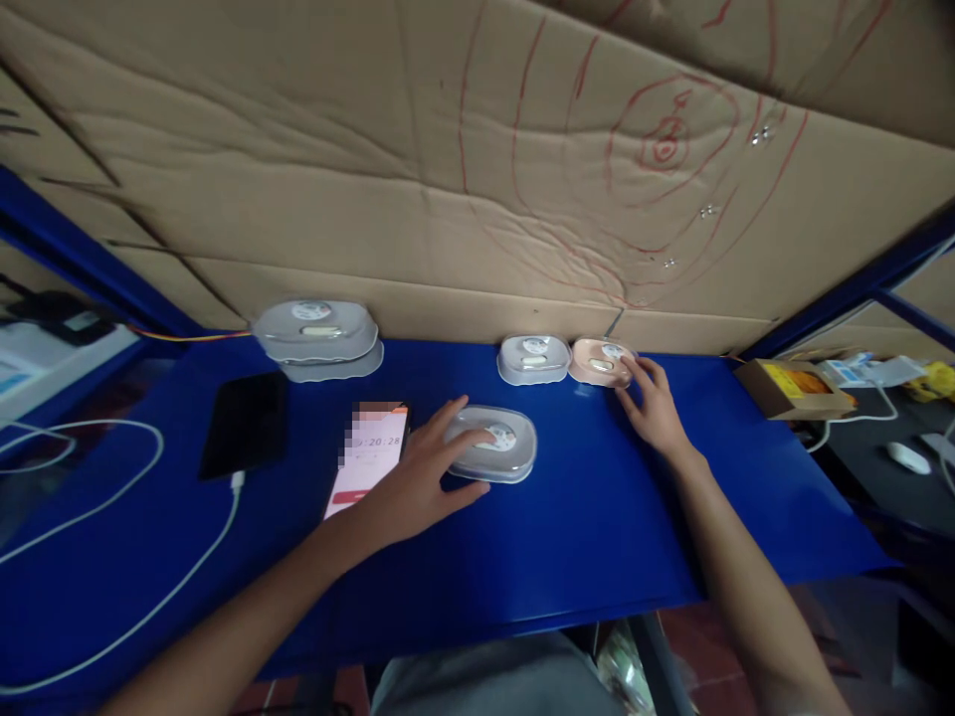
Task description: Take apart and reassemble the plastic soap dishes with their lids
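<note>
My left hand [437, 459] is spread over a grey oval container [514, 447] with a clear lid and a round label. One finger lies across its lid, and the thumb is held apart at the front. Farther back on the right, my right hand [657, 403] has its fingers and thumb around the right end of a pink container [593, 365] of the same shape. Just left of the pink one stands a pale grey container [531, 360]. Two more grey containers are stacked [317, 338] at the back left.
A lit phone [371, 447] lies beside my left hand. Farther left are a black tablet-like device [245, 423] and a white cable [216, 542] on the blue table [567, 557]. Cardboard [335, 169] walls the back; an open carton [795, 390] stands at the right.
</note>
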{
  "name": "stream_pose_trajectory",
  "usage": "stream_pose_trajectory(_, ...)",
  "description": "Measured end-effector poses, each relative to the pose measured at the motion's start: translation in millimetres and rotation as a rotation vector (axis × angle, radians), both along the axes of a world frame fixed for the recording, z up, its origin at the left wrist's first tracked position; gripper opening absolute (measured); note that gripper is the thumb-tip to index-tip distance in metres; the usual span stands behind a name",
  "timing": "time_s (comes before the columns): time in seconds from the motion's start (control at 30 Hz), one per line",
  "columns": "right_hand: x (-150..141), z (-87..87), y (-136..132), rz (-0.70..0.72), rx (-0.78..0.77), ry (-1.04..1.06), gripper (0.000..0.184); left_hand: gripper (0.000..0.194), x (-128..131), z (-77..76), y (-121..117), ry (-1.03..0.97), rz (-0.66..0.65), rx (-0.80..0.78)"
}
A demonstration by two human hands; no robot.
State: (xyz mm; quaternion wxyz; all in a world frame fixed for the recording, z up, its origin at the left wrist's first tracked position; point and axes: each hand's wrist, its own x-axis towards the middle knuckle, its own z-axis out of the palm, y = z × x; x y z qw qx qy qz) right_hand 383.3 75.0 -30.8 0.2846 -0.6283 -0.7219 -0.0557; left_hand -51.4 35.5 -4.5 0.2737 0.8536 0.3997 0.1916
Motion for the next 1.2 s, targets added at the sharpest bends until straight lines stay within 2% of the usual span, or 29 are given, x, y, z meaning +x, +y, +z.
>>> stream_pose_trajectory(0.07, -18.4, 5.9, -7.2, 0.06, 0.001, 0.018, 0.057, 0.062, 1.7, -3.7, -4.7, -0.009, -0.048, -0.06)
stream_pose_trajectory(0.17, -56.4, 19.0, -28.8, 0.21, -0.014, 0.056, 0.056, 0.078, 7.3, -7.4, -9.0, -0.027, -0.04, -0.099)
stream_pose_trajectory(0.2, -70.9, 23.0, -37.6, 0.306, -0.052, 0.064, 0.06, 0.081, 9.4, -8.0, -9.6, -0.036, -0.033, -0.109)
stream_pose_trajectory(0.3, -110.2, 29.3, -61.2, 0.656, -0.235, 0.014, 0.086, 0.09, 13.2, -8.8, -10.3, -0.072, -0.027, -0.127)
stream_pose_trajectory(0.4, -129.0, 26.5, -72.5, 0.789, -0.269, 0.006, 0.068, 0.099, 12.7, -9.4, -11.6, -0.081, -0.027, -0.136)
stream_pose_trajectory(0.5, -125.4, 19.7, -70.1, 0.768, -0.26, 0.148, 0.059, 0.106, 10.7, -9.2, -13.3, -0.065, -0.043, -0.139)
stream_pose_trajectory(0.57, -118.3, 14.6, -64.6, 0.683, -0.239, 0.2, 0.057, 0.111, 9.5, -7.2, -13.8, -0.044, -0.039, -0.148)
stream_pose_trajectory(0.7, -109.3, 5.7, -54.4, 0.478, -0.203, 0.121, 0.054, 0.118, 7.5, 1.2, -13.8, 0.012, -0.037, -0.184)
stream_pose_trajectory(0.77, -109.2, 4.5, -52.9, 0.422, -0.188, 0.102, 0.053, 0.115, 6.9, 5.9, -14.3, 0.019, -0.044, -0.194)
stream_pose_trajectory(0.83, -112.1, 7.1, -55.6, 0.456, -0.139, 0.085, 0.05, 0.111, 6.8, 10.0, -15.0, 0.004, -0.044, -0.206)
stream_pose_trajectory(0.9, -118.2, 12.5, -62.1, 0.582, -0.099, 0.031, 0.048, 0.105, 7.0, 13.3, -15.1, -0.033, -0.037, -0.218)
stream_pose_trajectory(0.97, -126.3, 17.8, -69.6, 0.704, -0.124, -0.043, 0.053, 0.1, 7.1, 15.2, -14.3, -0.076, -0.028, -0.219)
stream_pose_trajectory(1.07, -136.9, 21.0, -76.3, 0.776, -0.187, -0.067, 0.052, 0.095, 8.2, 13.9, -12.6, -0.116, -0.015, -0.195)
stream_pose_trajectory(1.2, -138.7, 18.9, -73.5, 0.771, -0.175, -0.001, 0.041, 0.113, 13.9, 5.8, -12.9, -0.046, -0.003, -0.163)
